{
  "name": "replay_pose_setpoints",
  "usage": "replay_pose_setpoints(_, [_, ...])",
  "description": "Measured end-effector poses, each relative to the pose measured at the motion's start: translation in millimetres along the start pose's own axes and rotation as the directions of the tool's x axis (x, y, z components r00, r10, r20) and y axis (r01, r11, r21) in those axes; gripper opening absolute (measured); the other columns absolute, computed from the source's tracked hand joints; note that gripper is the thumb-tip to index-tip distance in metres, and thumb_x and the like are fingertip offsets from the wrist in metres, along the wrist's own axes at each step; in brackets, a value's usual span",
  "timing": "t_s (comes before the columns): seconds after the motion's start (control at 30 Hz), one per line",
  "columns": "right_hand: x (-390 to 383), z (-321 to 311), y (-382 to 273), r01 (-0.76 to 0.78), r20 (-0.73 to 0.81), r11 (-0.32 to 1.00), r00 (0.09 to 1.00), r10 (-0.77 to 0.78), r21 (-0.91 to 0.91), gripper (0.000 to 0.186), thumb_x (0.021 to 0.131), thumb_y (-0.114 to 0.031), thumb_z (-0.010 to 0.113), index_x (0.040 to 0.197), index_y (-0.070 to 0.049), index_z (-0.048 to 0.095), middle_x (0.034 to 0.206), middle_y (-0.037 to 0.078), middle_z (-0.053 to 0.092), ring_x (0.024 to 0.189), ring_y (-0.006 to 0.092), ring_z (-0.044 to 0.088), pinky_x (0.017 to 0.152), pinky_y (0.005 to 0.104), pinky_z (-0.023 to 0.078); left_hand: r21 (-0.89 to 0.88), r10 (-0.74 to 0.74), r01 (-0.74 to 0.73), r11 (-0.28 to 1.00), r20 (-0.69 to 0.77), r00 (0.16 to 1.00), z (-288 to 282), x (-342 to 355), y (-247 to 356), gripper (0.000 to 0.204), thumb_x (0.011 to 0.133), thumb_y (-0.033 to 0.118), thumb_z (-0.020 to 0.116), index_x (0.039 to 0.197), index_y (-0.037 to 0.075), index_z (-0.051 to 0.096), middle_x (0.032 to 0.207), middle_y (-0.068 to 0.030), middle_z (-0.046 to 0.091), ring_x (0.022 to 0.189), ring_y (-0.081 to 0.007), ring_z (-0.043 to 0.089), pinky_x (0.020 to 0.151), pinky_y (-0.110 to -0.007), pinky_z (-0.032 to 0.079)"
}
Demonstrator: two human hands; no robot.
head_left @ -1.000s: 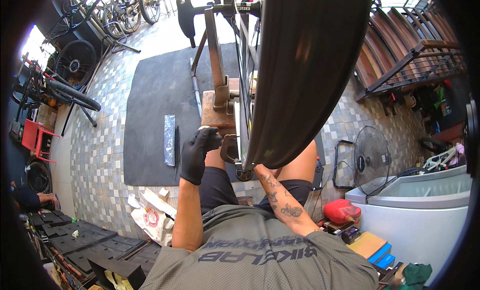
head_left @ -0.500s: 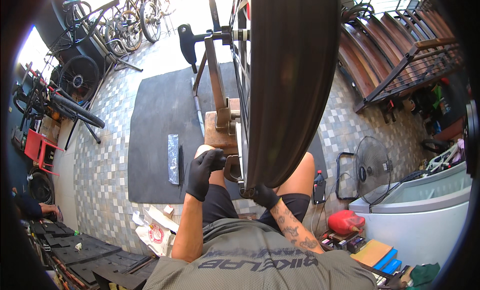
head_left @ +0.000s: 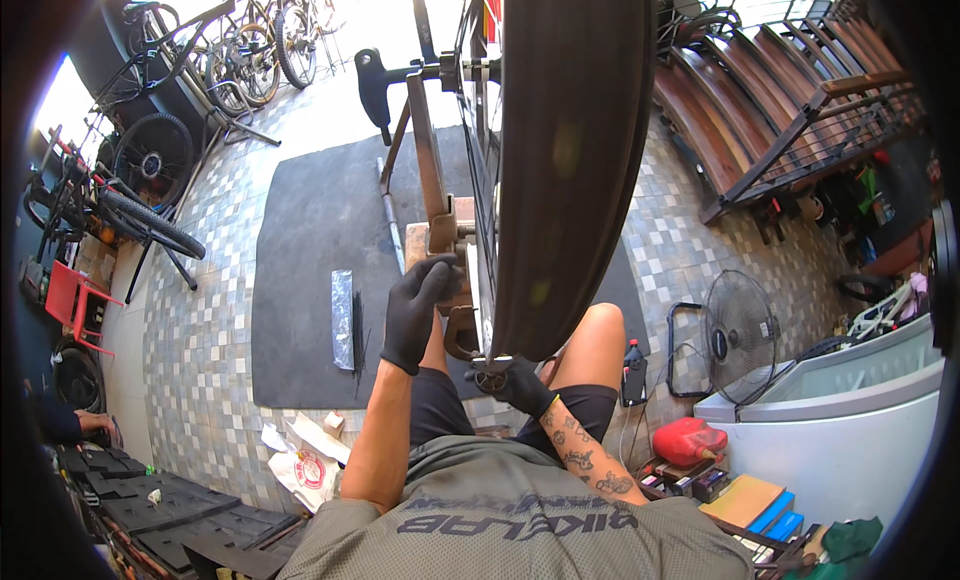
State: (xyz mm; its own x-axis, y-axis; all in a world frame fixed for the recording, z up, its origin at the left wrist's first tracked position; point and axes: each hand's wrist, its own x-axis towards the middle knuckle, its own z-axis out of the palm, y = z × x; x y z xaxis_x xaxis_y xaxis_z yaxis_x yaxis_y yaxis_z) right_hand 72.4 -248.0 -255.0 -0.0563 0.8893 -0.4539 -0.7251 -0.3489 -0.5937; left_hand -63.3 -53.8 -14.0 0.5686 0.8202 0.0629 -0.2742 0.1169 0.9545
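Note:
A bicycle wheel with a black tyre [head_left: 575, 170] stands upright before me in a metal truing stand [head_left: 427, 170]. A black-handled lever [head_left: 374, 92] sits at its axle on the left. My left hand [head_left: 412, 315], in a black glove, is closed at the stand's lower left side; whatever its fingers grip is hidden. Below the rim, my gloved right hand [head_left: 525, 388] is closed on a small round tool that looks like a spoke wrench [head_left: 490, 381]. A curved metal arm of the stand [head_left: 458, 335] lies between my hands, beside the rim.
A dark mat [head_left: 300, 250] covers the tiles, with a silvery strip [head_left: 343, 320] on it. To the right are a standing fan [head_left: 740, 335], a white chest freezer [head_left: 830, 420] and a red container [head_left: 688, 440]. Bicycles [head_left: 255, 55] line the far left; a wooden-slatted rack [head_left: 740, 120] stands far right.
My left hand has moved forward and up along the stand, away from the curved arm. My right hand has shifted slightly left, and the round tool shows more fully below the rim.

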Motion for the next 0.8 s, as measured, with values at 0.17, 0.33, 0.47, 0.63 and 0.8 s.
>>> replay_pose_setpoints(0.17, [32.2, -49.9, 7.1, 0.139, -0.331, 0.866, 0.886, -0.326, -0.481, 0.02, 0.105, -0.022, 0.056, 0.111, -0.006, 0.066, 0.085, 0.006, 0.068, 0.059, 0.0135, 0.061, 0.05, 0.0286, 0.049, 0.061, 0.125, -0.129, 0.99, 0.076, 0.989, 17.0, 8.3, 21.4, 0.035, 0.106, 0.02, 0.061, 0.132, -0.004, 0.065, 0.118, -0.0097, 0.073, 0.107, -0.0154, 0.067, 0.096, -0.03, 0.052])
replay_pose_setpoints(0.33, [24.6, -50.6, -8.4, 0.046, -0.501, 0.944, 0.839, -0.214, -0.326, 0.016, 0.101, -0.017, 0.059, 0.098, -0.003, 0.066, 0.072, 0.004, 0.062, 0.058, 0.0145, 0.062, 0.05, 0.0303, 0.047, 0.085, 0.159, -0.168, 0.982, 0.104, 0.982, 23.7, 21.3, 32.7, 0.038, 0.106, 0.02, 0.061, 0.136, -0.004, 0.062, 0.12, -0.0115, 0.072, 0.111, -0.0174, 0.067, 0.099, -0.032, 0.052])
replay_pose_setpoints(0.47, [9.5, -40.0, -5.1, -0.075, -0.552, 0.996, 0.833, 0.036, -0.047, 0.025, 0.1, -0.017, 0.063, 0.119, -0.001, 0.064, 0.087, 0.006, 0.068, 0.068, 0.016, 0.067, 0.056, 0.0304, 0.053, 0.195, 0.132, -0.153, 0.969, 0.116, 0.984, 32.3, 29.9, 46.0, 0.041, 0.105, 0.02, 0.062, 0.137, -0.005, 0.06, 0.123, -0.0127, 0.071, 0.112, -0.019, 0.067, 0.1, -0.034, 0.052])
replay_pose_setpoints(0.63, [-8.7, -35.3, 5.4, -0.118, -0.373, 0.965, 0.928, 0.023, -0.235, 0.04, 0.099, -0.016, 0.065, 0.136, -0.003, 0.059, 0.1, 0.006, 0.072, 0.075, 0.0144, 0.069, 0.06, 0.028, 0.054, 0.102, 0.087, -0.113, 0.988, 0.229, 0.969, 47.7, 4.8, 81.9, 0.05, 0.099, 0.021, 0.068, 0.141, -0.003, 0.056, 0.127, -0.0118, 0.067, 0.113, -0.0198, 0.065, 0.102, -0.037, 0.051])
replay_pose_setpoints(0.8, [-13.1, -20.8, -5.2, -0.121, -0.391, 0.912, 0.919, -0.047, -0.393, 0.036, 0.098, -0.019, 0.067, 0.131, -0.003, 0.065, 0.1, 0.005, 0.073, 0.072, 0.012, 0.067, 0.057, 0.0247, 0.052, 0.341, 0.098, -0.184, 0.922, 0.253, 0.962, 58.2, -2.9, 108.3, 0.054, 0.093, 0.017, 0.07, 0.141, -0.003, 0.055, 0.13, -0.0128, 0.064, 0.114, -0.0214, 0.063, 0.103, -0.039, 0.05])
